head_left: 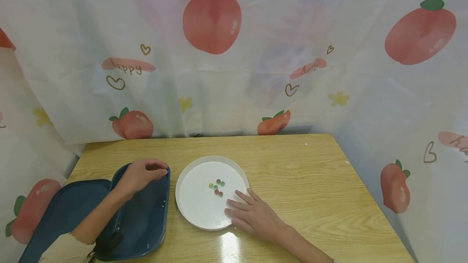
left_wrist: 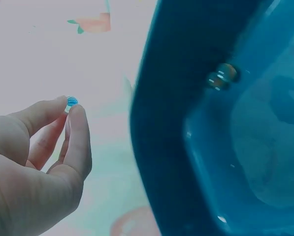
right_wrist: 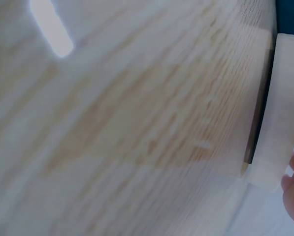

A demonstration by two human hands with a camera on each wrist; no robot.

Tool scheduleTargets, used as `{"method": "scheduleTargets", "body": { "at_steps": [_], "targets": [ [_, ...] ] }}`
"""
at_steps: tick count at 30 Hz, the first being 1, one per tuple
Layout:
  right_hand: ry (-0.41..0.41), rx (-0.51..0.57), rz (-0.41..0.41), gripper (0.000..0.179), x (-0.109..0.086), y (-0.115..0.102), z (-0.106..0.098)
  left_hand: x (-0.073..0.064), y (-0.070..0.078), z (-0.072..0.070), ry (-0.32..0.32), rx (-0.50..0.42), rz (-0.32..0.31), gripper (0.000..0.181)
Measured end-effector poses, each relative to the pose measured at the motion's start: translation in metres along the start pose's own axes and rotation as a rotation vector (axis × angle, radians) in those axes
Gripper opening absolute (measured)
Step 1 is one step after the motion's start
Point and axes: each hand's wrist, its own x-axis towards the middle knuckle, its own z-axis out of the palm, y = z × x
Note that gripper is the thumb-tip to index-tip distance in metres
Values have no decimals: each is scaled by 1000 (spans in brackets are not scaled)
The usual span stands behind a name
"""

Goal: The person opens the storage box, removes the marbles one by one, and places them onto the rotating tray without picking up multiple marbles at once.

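My left hand [head_left: 141, 175] is over the right-hand blue tray [head_left: 146, 222], near its far right corner. Between thumb and fingertip it pinches a small clear-and-blue marble [left_wrist: 72, 101], which shows in the left wrist view. Two marbles [left_wrist: 222, 76] lie against the inner side of that tray. My right hand [head_left: 261, 218] rests its spread fingers over the near right rim of a round white plate [head_left: 197, 210]. Several green, yellow and reddish marbles [head_left: 217, 192] sit in a loose cluster on the plate. The right wrist view catches only part of the fingers beside the plate's wall.
Another blue tray [head_left: 73, 202] stands at the far left, touching or overlapping the first. Everything is on a wood-grain table [head_left: 300, 173]. A fruit-print curtain [head_left: 241, 84] hangs behind the table and along its sides.
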Motion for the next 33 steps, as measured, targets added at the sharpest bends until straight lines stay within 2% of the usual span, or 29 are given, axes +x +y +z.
{"method": "scheduleTargets", "body": {
  "at_steps": [8, 22, 33],
  "targets": [
    [-2, 7, -1, 35, 1, 0, -3, 10, 18, 18, 19, 1, 62, 21],
    [2, 17, 0, 35, 0, 0, 0, 31, 39, 61, 33, -62, 55, 17],
    [-14, 10, 4, 35, 0, 0, 0, 46, 44, 98, 23, -96, 37, 8]
  ]
}}
